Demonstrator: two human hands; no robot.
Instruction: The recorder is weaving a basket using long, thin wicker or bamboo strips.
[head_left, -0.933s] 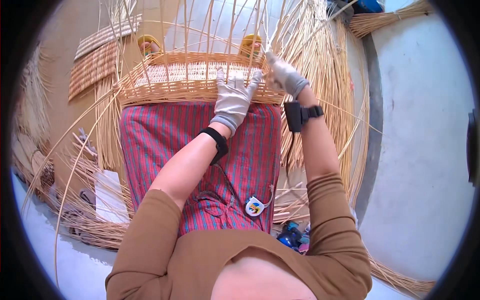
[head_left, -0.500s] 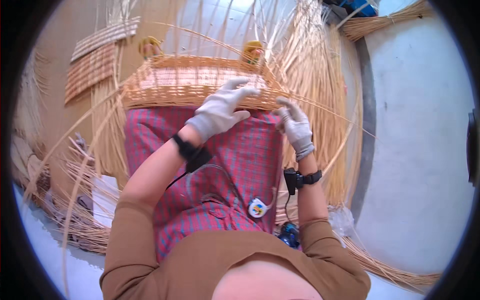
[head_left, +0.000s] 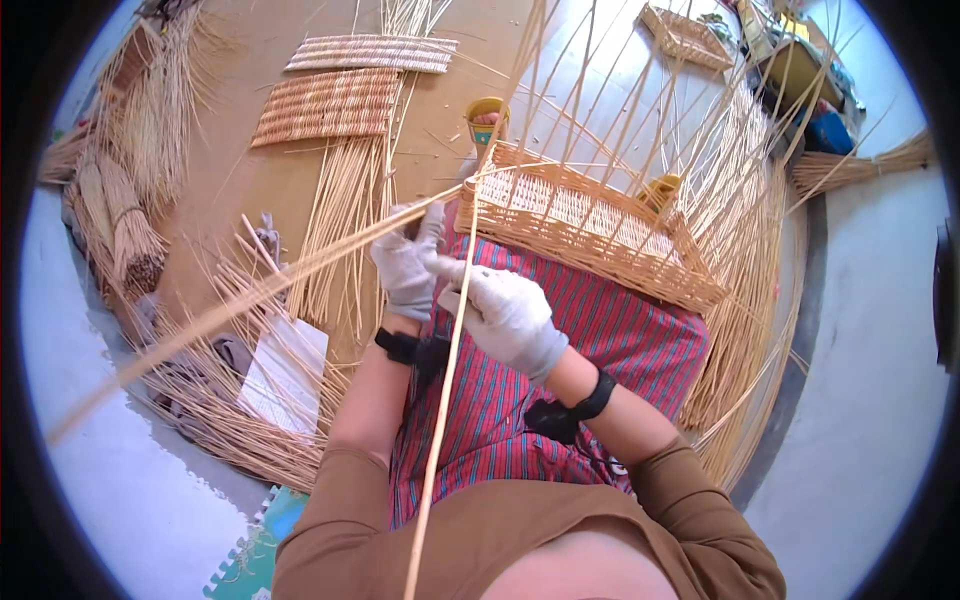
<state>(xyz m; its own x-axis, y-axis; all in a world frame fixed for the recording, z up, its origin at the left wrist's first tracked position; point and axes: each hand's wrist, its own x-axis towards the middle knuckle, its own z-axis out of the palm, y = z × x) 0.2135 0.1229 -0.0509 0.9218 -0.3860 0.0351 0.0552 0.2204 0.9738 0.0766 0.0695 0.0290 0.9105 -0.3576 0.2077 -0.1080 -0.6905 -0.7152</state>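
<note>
A partly woven wicker basket (head_left: pixel 600 250) rests tilted across my lap on the checked red cloth (head_left: pixel 590 330), its upright stakes fanning away from me. My left hand (head_left: pixel 406 268), in a pale glove, is at the basket's left corner, closed on long cane strands (head_left: pixel 290 275) that stretch out to the lower left. Close beside it, my gloved right hand (head_left: pixel 508 315) has its fingers bent around a single long cane (head_left: pixel 447 390), which runs down toward my chest. The exact grip of the right fingertips is partly hidden.
Woven panels (head_left: pixel 330 105) lie on loose canes at the far left. A cane heap (head_left: pixel 235 420) with a white sheet (head_left: pixel 285 375) lies at left. Long cane bundles (head_left: pixel 750 260) spread along the right. A smaller woven tray (head_left: pixel 687 37) sits at the back.
My view has swung left. The basket has turned, its right end now nearer me. Both hands have moved to its left corner and closed on long canes; before, they were at its near edge.
</note>
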